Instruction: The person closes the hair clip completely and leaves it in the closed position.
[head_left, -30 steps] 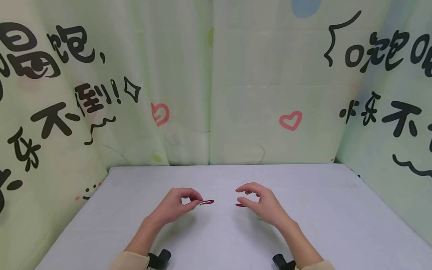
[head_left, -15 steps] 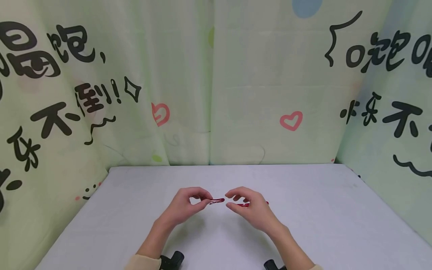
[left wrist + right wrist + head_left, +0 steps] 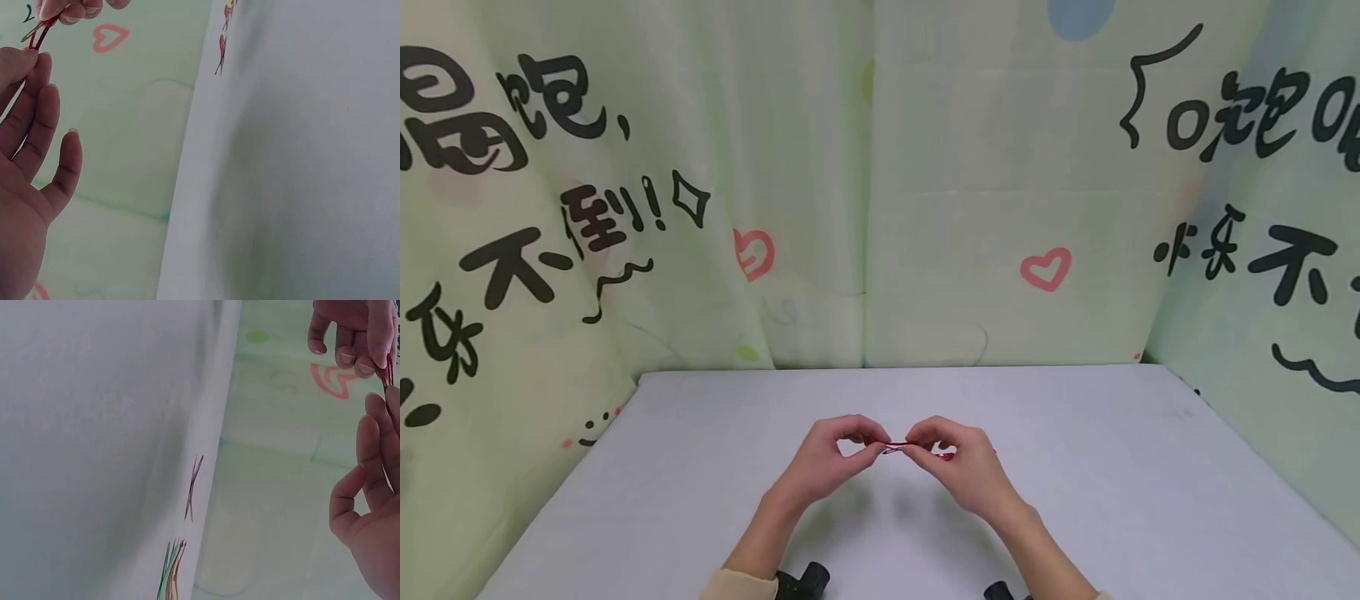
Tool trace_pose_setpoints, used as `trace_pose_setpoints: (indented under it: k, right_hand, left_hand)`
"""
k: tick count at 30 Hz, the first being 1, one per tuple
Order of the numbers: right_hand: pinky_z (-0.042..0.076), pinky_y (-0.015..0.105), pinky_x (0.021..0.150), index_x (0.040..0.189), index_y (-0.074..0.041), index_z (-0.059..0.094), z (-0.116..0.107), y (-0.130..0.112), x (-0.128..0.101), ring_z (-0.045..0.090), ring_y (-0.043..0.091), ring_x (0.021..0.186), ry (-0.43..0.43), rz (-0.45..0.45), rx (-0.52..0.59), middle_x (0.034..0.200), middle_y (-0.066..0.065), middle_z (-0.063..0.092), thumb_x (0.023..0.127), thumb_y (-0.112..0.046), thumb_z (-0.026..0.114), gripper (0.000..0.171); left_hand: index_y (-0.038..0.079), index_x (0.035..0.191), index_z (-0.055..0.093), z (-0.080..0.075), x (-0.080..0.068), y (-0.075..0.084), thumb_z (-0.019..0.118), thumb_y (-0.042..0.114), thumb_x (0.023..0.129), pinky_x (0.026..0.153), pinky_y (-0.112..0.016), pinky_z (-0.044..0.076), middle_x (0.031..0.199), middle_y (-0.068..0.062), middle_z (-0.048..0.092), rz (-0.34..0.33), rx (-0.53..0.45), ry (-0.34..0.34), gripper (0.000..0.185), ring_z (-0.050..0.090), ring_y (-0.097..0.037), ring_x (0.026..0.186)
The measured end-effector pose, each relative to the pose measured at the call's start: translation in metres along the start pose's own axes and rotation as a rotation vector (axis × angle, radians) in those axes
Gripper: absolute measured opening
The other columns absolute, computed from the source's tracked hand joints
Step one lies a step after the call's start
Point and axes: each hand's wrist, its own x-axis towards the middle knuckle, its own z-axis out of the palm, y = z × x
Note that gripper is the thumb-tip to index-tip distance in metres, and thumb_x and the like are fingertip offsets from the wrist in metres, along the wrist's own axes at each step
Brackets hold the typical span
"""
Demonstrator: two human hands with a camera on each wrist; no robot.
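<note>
Above the pale grey surface [image 3: 700,500], the left hand [image 3: 827,462] and right hand [image 3: 962,467] have come together, both now pinching one thin red hair clip [image 3: 897,447]; joint handling begins.

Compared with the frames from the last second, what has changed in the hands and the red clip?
The left hand, pinching the red clip, moved right toward the middle, and the right hand moved left to meet it. The hands were apart a second ago; now the right hand's fingertips pinch the clip's free end, so both hold it above the table. Another red clip stayed under the right hand, and the printed curtains are unchanged.
</note>
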Motion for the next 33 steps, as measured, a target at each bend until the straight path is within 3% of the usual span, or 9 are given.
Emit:
trace_pose_setpoints:
  k: [4,10,17,21,33]
  right_hand:
    - [0.051,0.031,0.068,0.094,-0.019,0.073,0.001,0.003,0.000,0.064,0.011,0.076,0.020,-0.031,0.000,0.083,-0.011,0.070,0.089,-0.013,0.079,0.009]
    - [0.051,0.031,0.066,0.093,-0.022,0.073,0.000,0.004,-0.001,0.063,0.010,0.075,0.053,-0.039,-0.017,0.081,-0.013,0.069,0.088,-0.008,0.079,0.015]
    - [0.050,0.030,0.059,0.090,-0.020,0.074,0.000,0.006,-0.001,0.060,0.011,0.072,0.079,-0.101,-0.018,0.079,-0.012,0.068,0.087,-0.005,0.079,0.017]
    - [0.048,0.027,0.056,0.090,-0.016,0.074,0.002,0.008,-0.001,0.058,0.011,0.069,0.113,-0.150,-0.025,0.077,-0.009,0.068,0.086,-0.003,0.080,0.015]
    - [0.050,0.027,0.057,0.088,-0.015,0.075,0.009,0.008,-0.001,0.058,0.010,0.069,0.153,-0.123,-0.048,0.075,-0.012,0.067,0.084,0.003,0.079,0.019]
  left_hand:
    - [0.009,0.101,0.075,0.001,0.000,0.000,0.072,0.002,0.091,0.086,-0.037,0.052,0.095,0.005,0.073,0.019,-0.013,-0.006,0.012,0.065,-0.016,0.088]
    - [0.010,0.108,0.073,0.004,-0.001,-0.002,0.075,0.006,0.090,0.087,-0.039,0.052,0.101,0.000,0.072,0.074,-0.058,-0.022,0.018,0.065,-0.029,0.094]
    - [0.008,0.097,0.074,0.018,0.001,-0.005,0.074,-0.004,0.087,0.083,-0.035,0.052,0.091,0.000,0.073,0.130,-0.007,0.125,0.016,0.066,-0.016,0.085]
    - [0.002,0.093,0.073,0.024,0.001,-0.003,0.073,-0.011,0.084,0.080,-0.033,0.052,0.086,-0.005,0.072,0.135,0.023,0.196,0.016,0.066,-0.018,0.083]
    - [0.012,0.092,0.078,0.028,0.001,-0.001,0.077,-0.002,0.085,0.075,-0.030,0.051,0.085,0.008,0.070,0.121,0.038,0.282,0.015,0.063,-0.015,0.082]
